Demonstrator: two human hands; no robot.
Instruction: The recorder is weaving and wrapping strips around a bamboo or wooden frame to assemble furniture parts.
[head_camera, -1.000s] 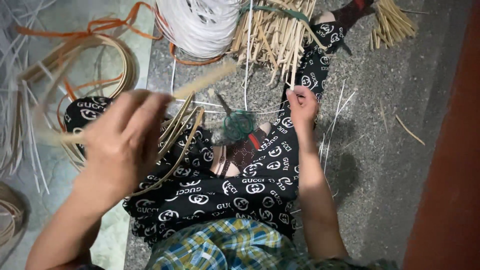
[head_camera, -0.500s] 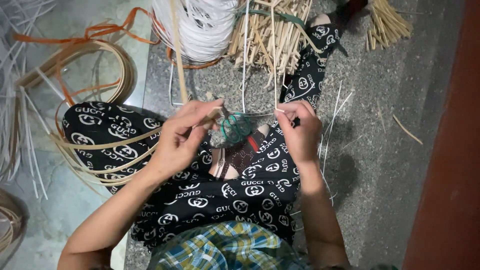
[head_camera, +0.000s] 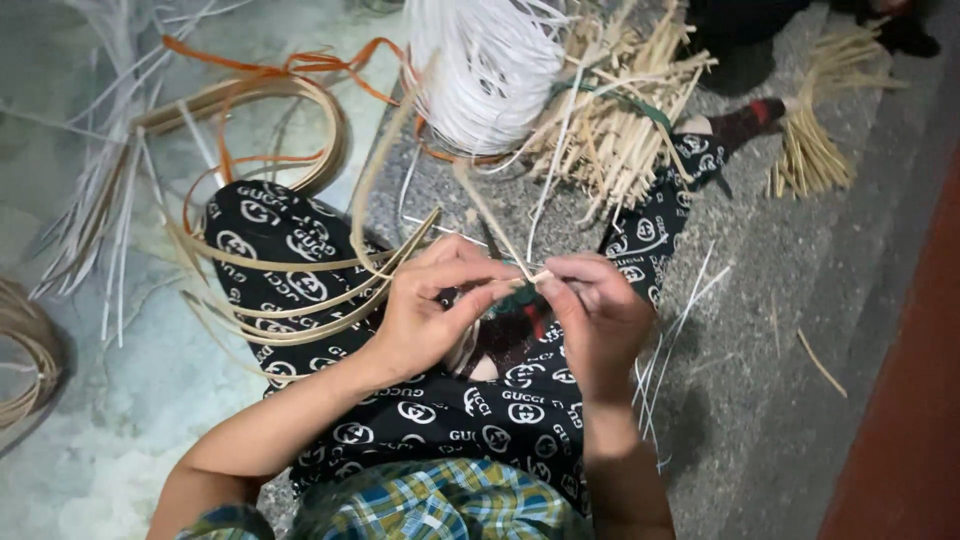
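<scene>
left hand (head_camera: 425, 310): fingers curled in, thumb and fingertips pinched on a thin cane strip (head_camera: 490, 222), over the lap, just left of centre.
right hand (head_camera: 600, 310): fingers bent and closed together, tips pinching the same strip end right beside the left fingertips; the two hands touch or nearly touch at the pinch.
cane strip: pale tan, flat and narrow. Long axis runs from the pinch up and to the left, toward the white coil; upper part bends over in an arc. Lower end sits at the fingertips.
small woven piece (head_camera: 520, 300): dark green with a bit of red, directly under the pinch, mostly hidden by both hands. Can't tell if a hand grips it.
cane loops (head_camera: 290, 300): several long tan strips curving in a loose bundle across the left thigh and onto the floor, ends converging toward the left hand.
trousers (head_camera: 450, 420): black with white print, legs spread, work held between them.
white coil (head_camera: 485, 65): thick bundle of white strands, upright at top centre, just beyond the hands.
short stick bundle (head_camera: 610, 120): straw-coloured, bound with a green band, leaning right of the coil, touching it.
second stick bundle (head_camera: 815, 130): loose fan, well apart at right on the concrete floor (head_camera: 780, 330).
orange strip (head_camera: 260, 70): looped on the floor at upper left.
containers: can't make out any.
</scene>
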